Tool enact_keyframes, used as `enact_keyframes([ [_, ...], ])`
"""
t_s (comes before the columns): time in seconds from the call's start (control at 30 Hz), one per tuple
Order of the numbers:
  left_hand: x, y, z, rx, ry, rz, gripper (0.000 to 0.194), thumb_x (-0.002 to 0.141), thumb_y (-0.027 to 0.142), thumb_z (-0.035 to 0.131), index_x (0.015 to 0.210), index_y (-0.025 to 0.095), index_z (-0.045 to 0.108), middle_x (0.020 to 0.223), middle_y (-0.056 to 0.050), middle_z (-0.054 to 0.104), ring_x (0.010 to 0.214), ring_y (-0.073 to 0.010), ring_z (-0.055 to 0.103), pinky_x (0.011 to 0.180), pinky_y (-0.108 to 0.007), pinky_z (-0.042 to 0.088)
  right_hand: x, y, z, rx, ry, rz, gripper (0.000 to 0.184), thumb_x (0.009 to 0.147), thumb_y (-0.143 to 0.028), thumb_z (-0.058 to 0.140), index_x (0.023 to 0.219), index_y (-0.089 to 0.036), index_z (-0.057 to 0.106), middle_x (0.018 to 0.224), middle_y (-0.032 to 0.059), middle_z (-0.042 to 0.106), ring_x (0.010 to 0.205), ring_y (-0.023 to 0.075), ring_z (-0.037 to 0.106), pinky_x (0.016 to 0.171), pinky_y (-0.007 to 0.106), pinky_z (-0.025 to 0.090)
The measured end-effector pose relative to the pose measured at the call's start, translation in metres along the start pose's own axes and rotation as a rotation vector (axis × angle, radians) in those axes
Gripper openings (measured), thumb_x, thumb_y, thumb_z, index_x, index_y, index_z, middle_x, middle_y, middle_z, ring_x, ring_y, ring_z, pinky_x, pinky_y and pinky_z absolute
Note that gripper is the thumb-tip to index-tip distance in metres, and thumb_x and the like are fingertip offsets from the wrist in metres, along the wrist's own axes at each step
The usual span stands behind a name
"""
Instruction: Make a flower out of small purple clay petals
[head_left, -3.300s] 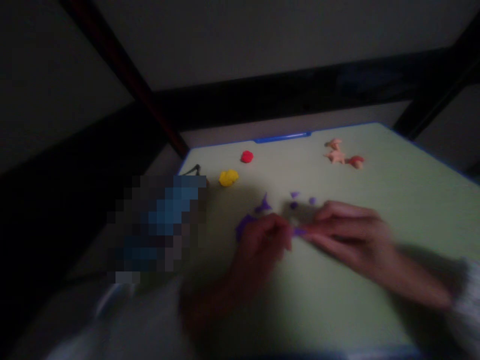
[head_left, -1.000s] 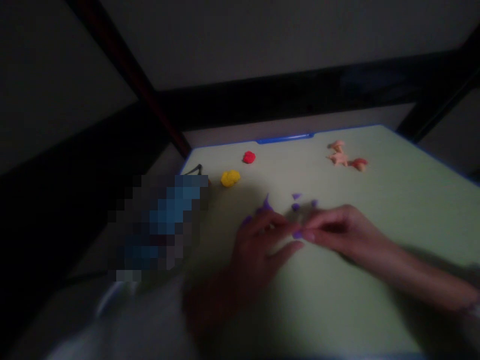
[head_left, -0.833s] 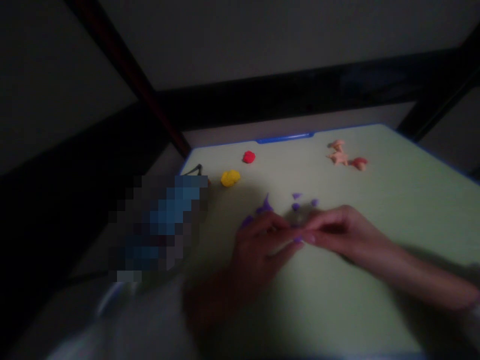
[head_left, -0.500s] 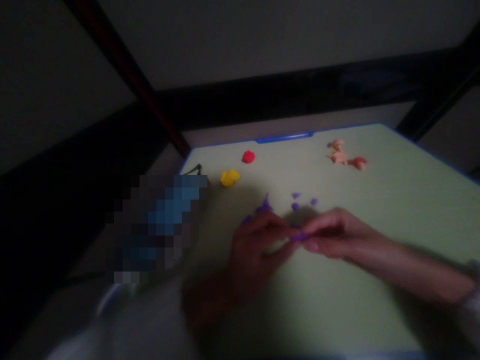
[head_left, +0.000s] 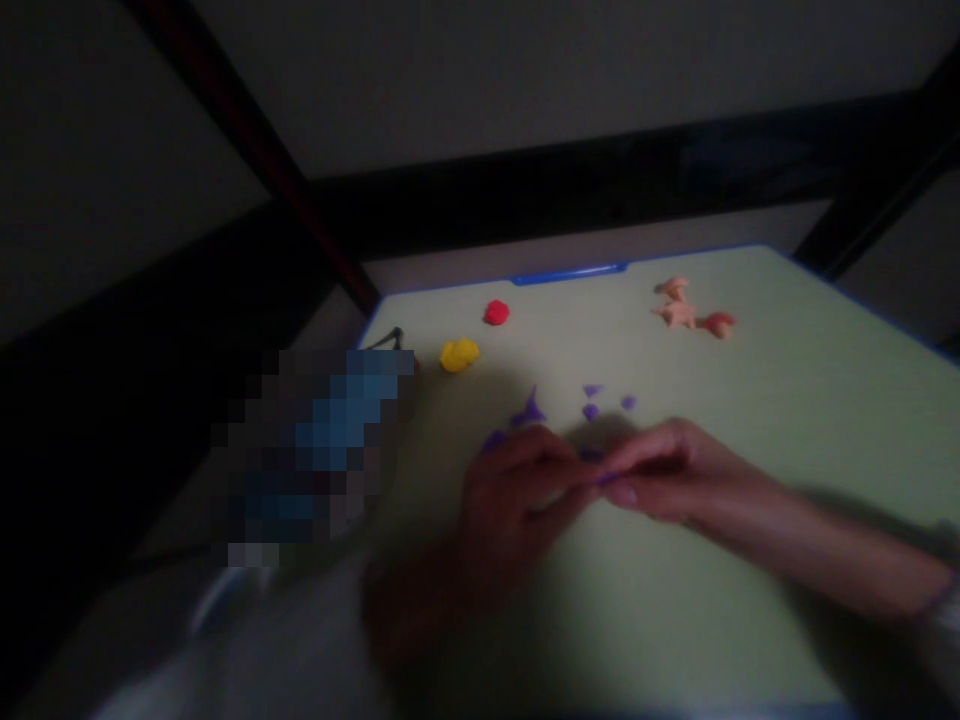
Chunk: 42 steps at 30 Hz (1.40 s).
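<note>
Between my two hands is a small piece of purple modelling clay (head_left: 606, 478), mostly covered by the fingertips. My left hand (head_left: 517, 500) pinches it from the left, and my right hand (head_left: 671, 470) pinches it from the right, fingertips meeting. Just beyond the hands lie several loose purple bits: a pointed purple piece (head_left: 531, 408), a purple triangle (head_left: 592, 390), a round purple bit (head_left: 591, 411) and another small purple bit (head_left: 628, 402). A purple lump (head_left: 493, 441) shows partly behind my left hand.
On the pale table (head_left: 750, 420) are a yellow clay lump (head_left: 459, 355), a red clay lump (head_left: 496, 313) and peach clay shapes (head_left: 679, 314), one with a red top (head_left: 718, 324). A blue handle (head_left: 570, 274) edges the far side. A blurred-out patch (head_left: 322, 450) covers the left.
My fingertips have closed further over the purple clay, so less of it shows. A purple bit behind the fingertips is a little more visible. The other pieces lie as before.
</note>
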<state>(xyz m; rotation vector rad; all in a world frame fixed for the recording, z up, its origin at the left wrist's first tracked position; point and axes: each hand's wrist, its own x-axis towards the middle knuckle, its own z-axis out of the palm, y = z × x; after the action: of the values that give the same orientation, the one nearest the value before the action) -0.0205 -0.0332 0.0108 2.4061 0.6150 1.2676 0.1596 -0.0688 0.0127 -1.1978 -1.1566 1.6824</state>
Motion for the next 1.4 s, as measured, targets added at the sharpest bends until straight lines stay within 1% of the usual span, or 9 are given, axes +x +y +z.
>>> enact_keyframes([
  [0.13, 0.0006, -0.0005, 0.0011, -0.026, 0.015, -0.009, 0.011, 0.074, 0.018, 0.067, 0.084, 0.014, 0.069, 0.072, -0.001, 0.062, 0.065, -0.0084, 0.059, 0.058, -0.018, 0.05, -0.0002, -0.001, 0.0021, 0.068, -0.01, -0.012, 0.018, 0.063, -0.034, 0.077, 0.072, -0.019, 0.074, 0.046, -0.0046, 0.052, 0.042, 0.0023, 0.031, 0.037, 0.017, 0.019],
  [0.23, 0.0018, -0.0018, 0.0025, -0.028, 0.033, 0.009, 0.017, 0.071, 0.022, 0.07, 0.086, 0.015, 0.069, 0.072, -0.002, 0.062, 0.064, -0.0089, 0.059, 0.055, -0.018, 0.05, -0.0004, -0.0024, 0.0028, 0.087, -0.019, -0.033, 0.016, 0.064, -0.033, 0.076, 0.069, -0.019, 0.074, 0.046, -0.0039, 0.053, 0.041, 0.0024, 0.029, 0.036, 0.018, 0.017],
  [0.43, 0.002, -0.0022, 0.0022, -0.027, 0.032, 0.012, 0.009, 0.075, 0.021, 0.066, 0.082, 0.017, 0.07, 0.066, -0.002, 0.062, 0.058, -0.0089, 0.058, 0.05, -0.019, 0.048, -0.0009, -0.0023, 0.0036, 0.073, 0.033, -0.029, 0.015, 0.062, -0.033, 0.077, 0.067, -0.019, 0.074, 0.038, -0.0062, 0.045, 0.038, 0.0024, 0.025, 0.035, 0.019, 0.015],
  [0.63, 0.002, -0.0011, 0.0003, -0.087, 0.003, 0.005, 0.008, 0.074, 0.016, 0.067, 0.081, 0.016, 0.071, 0.066, -0.002, 0.063, 0.058, -0.0086, 0.058, 0.049, -0.018, 0.047, -0.0003, -0.0031, 0.0039, 0.083, 0.016, -0.009, 0.015, 0.06, -0.032, 0.077, 0.059, -0.018, 0.073, 0.039, -0.0057, 0.045, 0.038, 0.002, 0.028, 0.035, 0.019, 0.015],
  [0.77, 0.002, -0.0023, 0.0015, -0.088, 0.061, -0.015, 0.006, 0.072, 0.016, 0.069, 0.078, 0.013, 0.071, 0.065, -0.001, 0.062, 0.057, -0.0082, 0.057, 0.05, -0.018, 0.047, 0.0006, -0.0038, 0.0021, 0.152, -0.016, 0.014, 0.015, 0.058, -0.031, 0.079, 0.062, -0.018, 0.073, 0.04, -0.0061, 0.046, 0.039, 0.0019, 0.029, 0.035, 0.018, 0.017],
  [0.87, 0.0011, -0.0032, 0.0021, -0.092, 0.074, -0.023, 0.006, 0.071, 0.015, 0.069, 0.077, 0.013, 0.071, 0.065, -0.001, 0.062, 0.057, -0.0084, 0.058, 0.051, -0.018, 0.047, 0.0009, -0.0033, 0.0008, 0.181, 0.006, 0.018, 0.016, 0.057, -0.03, 0.08, 0.065, -0.018, 0.073, 0.042, -0.0056, 0.049, 0.039, 0.002, 0.031, 0.035, 0.018, 0.017],
  [1.07, 0.0006, -0.0024, 0.0029, -0.087, 0.045, -0.055, 0.015, 0.067, 0.019, 0.073, 0.082, 0.017, 0.071, 0.068, -0.001, 0.064, 0.059, -0.0104, 0.059, 0.052, -0.021, 0.049, 0.0006, -0.0037, 0.0025, 0.134, 0.044, -0.027, 0.012, 0.063, -0.027, 0.076, 0.06, -0.016, 0.072, 0.038, -0.0066, 0.043, 0.037, 0.0016, 0.028, 0.034, 0.018, 0.017],
  [1.23, 0.0011, -0.0012, 0.0026, -0.097, 0.047, -0.049, 0.005, 0.071, 0.015, 0.069, 0.076, 0.015, 0.071, 0.065, -0.002, 0.063, 0.057, -0.0098, 0.058, 0.052, -0.021, 0.048, 0.0003, -0.0033, 0.0032, 0.12, 0.046, -0.031, 0.01, 0.063, -0.027, 0.075, 0.059, -0.018, 0.072, 0.038, -0.0071, 0.042, 0.037, 0.0016, 0.026, 0.034, 0.018, 0.015],
  [1.4, 0.0006, -0.0022, 0.0025, -0.119, 0.061, -0.031, 0.008, 0.069, 0.012, 0.069, 0.076, 0.015, 0.07, 0.066, -0.001, 0.063, 0.058, -0.0086, 0.058, 0.052, -0.019, 0.048, -0.0001, -0.0036, 0.0036, 0.117, 0.038, -0.025, 0.01, 0.063, -0.027, 0.075, 0.058, -0.019, 0.072, 0.038, -0.0071, 0.042, 0.037, 0.0017, 0.027, 0.034, 0.018, 0.016],
])
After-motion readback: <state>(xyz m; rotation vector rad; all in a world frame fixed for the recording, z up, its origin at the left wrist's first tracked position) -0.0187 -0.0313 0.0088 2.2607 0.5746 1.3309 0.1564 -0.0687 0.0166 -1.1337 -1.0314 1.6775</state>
